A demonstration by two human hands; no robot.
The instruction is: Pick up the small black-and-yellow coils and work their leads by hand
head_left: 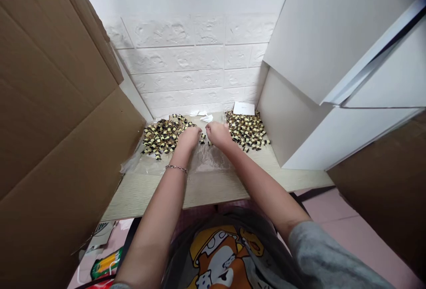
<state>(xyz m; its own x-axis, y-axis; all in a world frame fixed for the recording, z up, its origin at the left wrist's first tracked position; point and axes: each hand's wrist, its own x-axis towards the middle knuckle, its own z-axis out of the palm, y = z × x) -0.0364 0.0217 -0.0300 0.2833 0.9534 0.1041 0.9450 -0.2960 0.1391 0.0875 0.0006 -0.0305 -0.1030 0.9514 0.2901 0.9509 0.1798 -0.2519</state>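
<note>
White brick-patterned wall, pale tabletop, piled yellow-black parts, hands curled, grip unclear

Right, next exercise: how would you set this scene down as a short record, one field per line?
Left hand: fingers curled, beside the left heap; grip unclear
Right hand: fingers curled, beside the right heap; grip unclear
Left wrist: chain bracelet
Parts: small black-and-yellow components, in a left heap and a right heap
Card: white card at the right heap's back
Surface: wood-grain tabletop, clear plastic before the left heap
Surroundings: cardboard left, white brick-pattern wall behind
</note>
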